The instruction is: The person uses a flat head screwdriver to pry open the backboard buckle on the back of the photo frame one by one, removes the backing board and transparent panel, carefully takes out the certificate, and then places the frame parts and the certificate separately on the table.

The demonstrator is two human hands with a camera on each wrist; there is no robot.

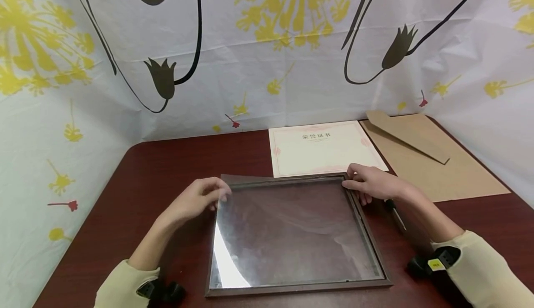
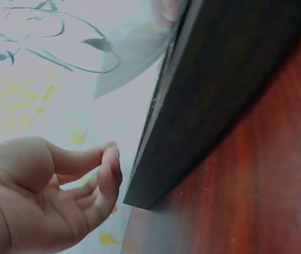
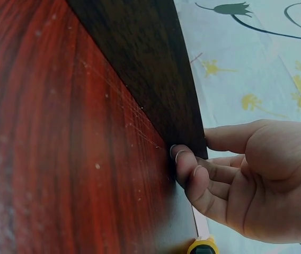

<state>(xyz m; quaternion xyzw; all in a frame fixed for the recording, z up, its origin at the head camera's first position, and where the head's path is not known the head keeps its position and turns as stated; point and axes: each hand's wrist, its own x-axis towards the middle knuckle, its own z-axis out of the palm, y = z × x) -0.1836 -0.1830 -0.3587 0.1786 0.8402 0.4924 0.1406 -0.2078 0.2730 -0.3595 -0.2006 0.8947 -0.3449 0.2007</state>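
Observation:
A dark wooden picture frame (image 1: 298, 290) lies on the table with a clear sheet (image 1: 292, 234) over its opening. The sheet's far left corner stands out past the frame's back edge. My left hand (image 1: 196, 199) pinches the sheet near that corner; in the left wrist view, the left hand's thumb and fingertips (image 2: 111, 151) meet beside the frame's side (image 2: 193, 106). At the frame's far right corner, my right hand (image 1: 375, 182) grips the rim. The right wrist view has its thumb against the frame's side (image 3: 156, 69) and its other fingers (image 3: 185, 164) curled at the lower edge.
Behind the frame lies a certificate sheet (image 1: 321, 152) with red print. A brown paper envelope or folder (image 1: 450, 173) with its flap raised is at the back right. Beside my right hand lies a slim tool with a dark end (image 1: 395, 215). Patterned cloth (image 1: 258, 90) walls the dark red table (image 1: 175, 164).

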